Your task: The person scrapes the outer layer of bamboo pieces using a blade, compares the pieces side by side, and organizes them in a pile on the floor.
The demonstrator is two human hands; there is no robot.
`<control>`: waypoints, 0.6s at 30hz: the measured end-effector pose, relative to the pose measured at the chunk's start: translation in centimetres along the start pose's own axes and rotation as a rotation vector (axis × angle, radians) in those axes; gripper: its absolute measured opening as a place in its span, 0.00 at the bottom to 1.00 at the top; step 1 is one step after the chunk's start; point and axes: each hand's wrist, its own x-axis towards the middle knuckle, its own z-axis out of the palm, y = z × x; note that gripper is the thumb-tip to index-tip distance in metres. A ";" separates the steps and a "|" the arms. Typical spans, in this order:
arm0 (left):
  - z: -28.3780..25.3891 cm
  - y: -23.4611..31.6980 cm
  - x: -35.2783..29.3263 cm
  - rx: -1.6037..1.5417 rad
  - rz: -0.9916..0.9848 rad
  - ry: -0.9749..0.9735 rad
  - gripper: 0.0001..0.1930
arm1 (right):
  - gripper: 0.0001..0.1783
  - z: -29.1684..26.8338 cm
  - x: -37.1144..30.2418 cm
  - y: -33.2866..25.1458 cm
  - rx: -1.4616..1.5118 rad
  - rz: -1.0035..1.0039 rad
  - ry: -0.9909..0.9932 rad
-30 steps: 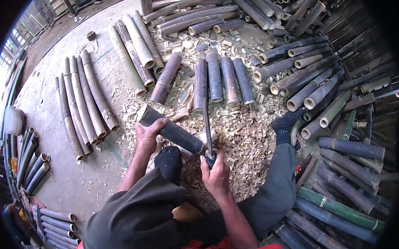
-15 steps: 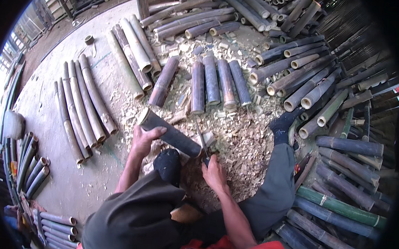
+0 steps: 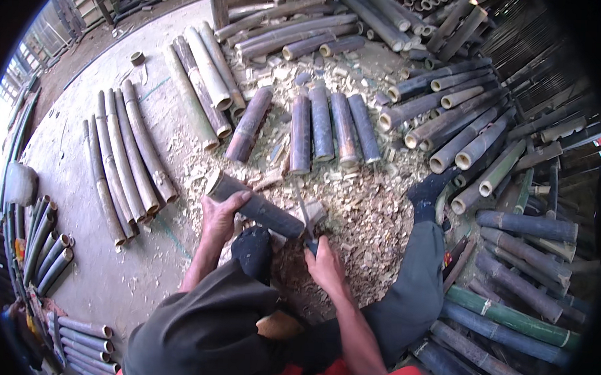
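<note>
A short, dark bamboo piece (image 3: pixel 266 211) slants down to the right in front of me, above my dark-socked foot (image 3: pixel 251 249). My left hand (image 3: pixel 220 213) is wrapped round its upper left end, the thumb lying on top. In my right hand (image 3: pixel 325 261) is a knife (image 3: pixel 305 206) with a dark handle, its blade pointing up and away. The blade stands beside the lower right end of the bamboo; whether it touches is hard to see. Behind them a pale wood block (image 3: pixel 313 213) lies among the chips.
Wood chips (image 3: pixel 359 217) cover the ground between my legs. Beyond lie several short bamboo pieces (image 3: pixel 322 128). Longer bamboo lengths (image 3: pixel 117 153) rest on the left floor, with stacks (image 3: pixel 451 120) at the far right and green and dark poles (image 3: pixel 510 310) near my right leg (image 3: pixel 414 273).
The view has shifted slightly. Both hands keep their grips on the bamboo piece and the knife, with almost no movement.
</note>
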 end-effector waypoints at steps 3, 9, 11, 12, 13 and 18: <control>-1.5 0.5 -0.1 0.008 -0.104 -0.091 0.26 | 0.19 -0.1 -1.7 0.5 0.225 -0.117 0.124; -2.9 0.6 -0.8 0.095 -0.090 -0.162 0.34 | 0.19 3.0 -1.3 2.0 0.019 -0.013 -0.002; -3.0 0.5 -0.8 0.087 -0.057 -0.175 0.35 | 0.24 3.8 -0.2 3.4 -0.058 0.089 -0.014; -3.1 0.5 -1.2 0.101 -0.084 -0.129 0.32 | 0.23 4.1 0.0 4.2 0.006 -0.023 0.034; -3.5 0.6 -1.7 0.149 -0.239 -0.038 0.30 | 0.22 4.3 0.0 4.9 0.021 0.030 0.034; -5.2 0.8 -2.7 0.806 -0.401 -0.113 0.25 | 0.20 5.2 -0.3 7.4 0.971 0.148 -0.222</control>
